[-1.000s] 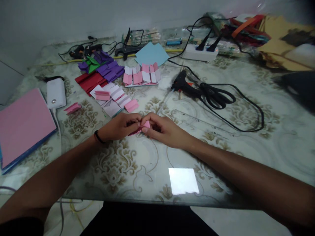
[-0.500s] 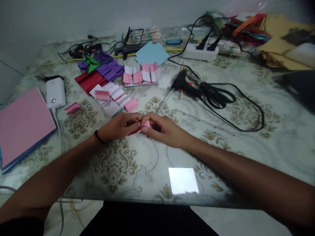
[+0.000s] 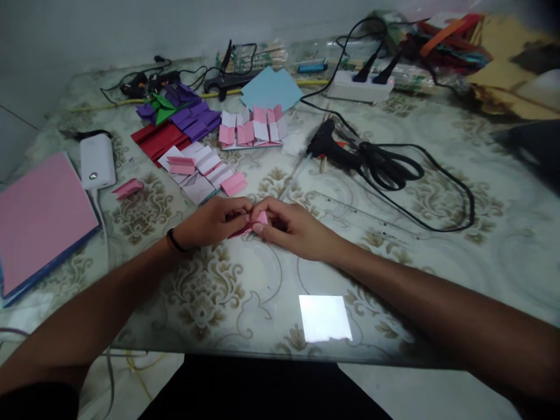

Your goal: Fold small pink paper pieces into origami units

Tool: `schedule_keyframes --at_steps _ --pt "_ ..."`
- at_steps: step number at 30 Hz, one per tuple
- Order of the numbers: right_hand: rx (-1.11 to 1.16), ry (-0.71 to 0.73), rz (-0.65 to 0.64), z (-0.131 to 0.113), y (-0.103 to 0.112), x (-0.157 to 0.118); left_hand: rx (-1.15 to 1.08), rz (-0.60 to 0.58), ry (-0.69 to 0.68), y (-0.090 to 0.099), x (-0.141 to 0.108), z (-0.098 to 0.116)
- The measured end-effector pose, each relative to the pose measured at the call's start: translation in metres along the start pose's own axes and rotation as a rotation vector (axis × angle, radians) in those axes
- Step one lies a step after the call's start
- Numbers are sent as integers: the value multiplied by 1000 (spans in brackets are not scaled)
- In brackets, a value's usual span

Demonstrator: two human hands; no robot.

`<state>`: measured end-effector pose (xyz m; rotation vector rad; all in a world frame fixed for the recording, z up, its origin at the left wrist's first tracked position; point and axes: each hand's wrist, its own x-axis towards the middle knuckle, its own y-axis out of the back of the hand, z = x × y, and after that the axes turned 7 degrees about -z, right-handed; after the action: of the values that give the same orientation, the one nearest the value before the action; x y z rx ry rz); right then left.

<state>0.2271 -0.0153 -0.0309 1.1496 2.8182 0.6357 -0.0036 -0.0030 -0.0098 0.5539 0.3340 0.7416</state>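
Observation:
Between both hands is a small folded piece of pink paper (image 3: 261,217), held just above or on the table. My left hand (image 3: 214,220) grips its left side, thumb and fingers closed together. Fingers of my right hand (image 3: 297,228) pinch its right side, and the two sets of fingertips meet over it. Much of the paper is covered by the fingers. Just beyond my left hand lies a cluster of white and pink folded papers (image 3: 207,169). A single pink folded piece (image 3: 128,188) rests further left.
A black glue gun (image 3: 332,149) with coiled cable lies to the right, beside a clear ruler (image 3: 371,216). Pink sheets (image 3: 44,216) and a white power bank (image 3: 97,160) are at left. Behind stand a power strip (image 3: 361,87), blue paper (image 3: 271,88) and purple folded paper (image 3: 195,119).
The view has shifted slightly. Both hands keep hold of the pink paper in nearly the same pose, and nothing on the table has visibly moved.

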Motion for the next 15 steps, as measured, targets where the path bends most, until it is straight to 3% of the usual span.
schedule_keyframes --at_steps 15 --pt "3 1 -6 1 0 -1 14 5 13 1 0 5"
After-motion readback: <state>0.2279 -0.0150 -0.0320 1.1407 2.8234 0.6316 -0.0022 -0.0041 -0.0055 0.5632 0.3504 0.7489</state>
